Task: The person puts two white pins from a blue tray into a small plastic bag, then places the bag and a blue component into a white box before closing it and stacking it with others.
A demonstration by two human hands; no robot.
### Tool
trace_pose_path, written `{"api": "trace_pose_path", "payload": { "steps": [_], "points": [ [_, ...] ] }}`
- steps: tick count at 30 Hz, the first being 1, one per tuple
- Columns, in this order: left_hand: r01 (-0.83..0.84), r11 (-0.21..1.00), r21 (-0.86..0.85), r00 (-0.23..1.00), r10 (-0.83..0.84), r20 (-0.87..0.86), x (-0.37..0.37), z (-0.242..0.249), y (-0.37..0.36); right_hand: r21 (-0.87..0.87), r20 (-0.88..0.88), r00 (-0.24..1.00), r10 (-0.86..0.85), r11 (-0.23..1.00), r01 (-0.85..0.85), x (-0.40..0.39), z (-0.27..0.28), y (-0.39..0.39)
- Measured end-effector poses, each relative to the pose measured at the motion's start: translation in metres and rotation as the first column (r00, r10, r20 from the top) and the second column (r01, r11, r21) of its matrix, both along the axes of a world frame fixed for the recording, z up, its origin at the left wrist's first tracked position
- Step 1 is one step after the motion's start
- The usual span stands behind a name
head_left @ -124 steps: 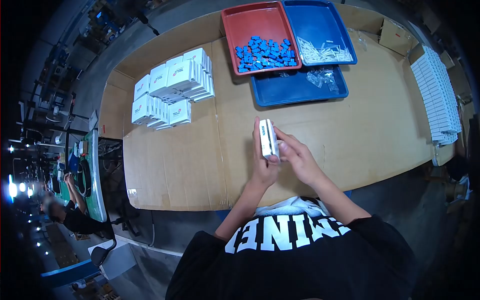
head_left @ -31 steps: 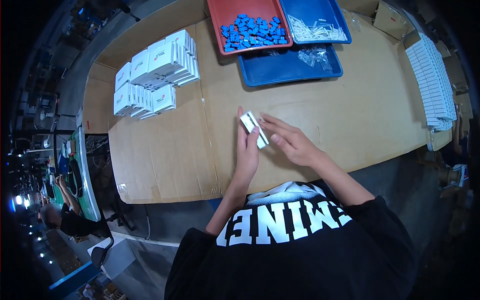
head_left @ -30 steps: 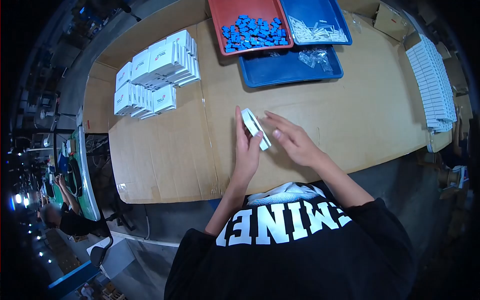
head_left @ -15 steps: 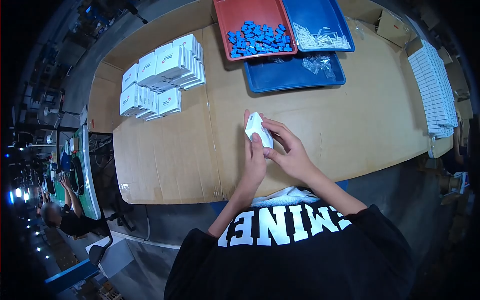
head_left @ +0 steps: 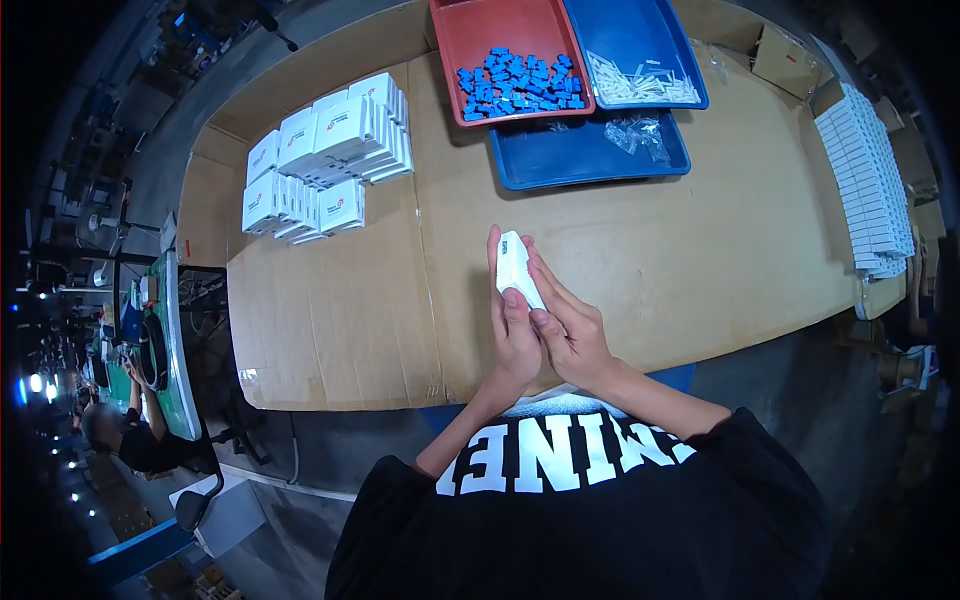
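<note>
A small white box (head_left: 513, 268) is held upright between my two hands, over the near middle of the cardboard-covered table (head_left: 330, 310). My left hand (head_left: 512, 325) grips its left side, with the thumb on the near face. On the right side my right hand (head_left: 572, 325) presses against the box, its fingers stretched along the edge and its thumb near the bottom. Dark print shows on the narrow top end of the box. The palms hide part of the lower box.
Stacked white boxes (head_left: 335, 130) stand at the back left. A red tray (head_left: 515, 25) holds blue parts, a blue tray (head_left: 625, 30) white sticks, and a lower blue tray (head_left: 560, 170) clear bags. White boxes (head_left: 862, 180) line the right edge. A co-worker (head_left: 135, 435) is far left.
My right hand has moved down and closed in flatter against the box, nearer my left hand. The box has tilted slightly and sits a little lower.
</note>
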State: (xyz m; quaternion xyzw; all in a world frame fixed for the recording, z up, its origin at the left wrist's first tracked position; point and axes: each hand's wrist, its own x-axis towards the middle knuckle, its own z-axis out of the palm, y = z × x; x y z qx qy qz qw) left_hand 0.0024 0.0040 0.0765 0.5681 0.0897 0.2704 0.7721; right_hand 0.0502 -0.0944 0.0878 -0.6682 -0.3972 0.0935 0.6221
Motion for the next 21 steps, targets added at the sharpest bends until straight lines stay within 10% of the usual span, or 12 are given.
{"api": "trace_pose_path", "payload": {
  "steps": [12, 17, 21],
  "points": [
    [0.009, 1.0, -0.027, 0.999, -0.008, 0.053, 0.003, 0.0, 0.007, 0.067, -0.141, 0.99, 0.011, 0.998, -0.002, -0.002, 0.004, 0.004],
    [-0.035, 0.981, 0.191, 0.999, 0.042, -0.028, 0.004, 0.012, 0.009, 0.089, -0.752, 0.657, 0.051, 0.996, 0.025, 0.022, 0.009, 0.004],
    [-0.028, 0.922, 0.386, 1.0, 0.031, -0.003, 0.007, -0.007, 0.01, -0.056, -0.84, 0.541, 0.037, 0.987, -0.153, 0.022, 0.026, 0.008]
  ]
}}
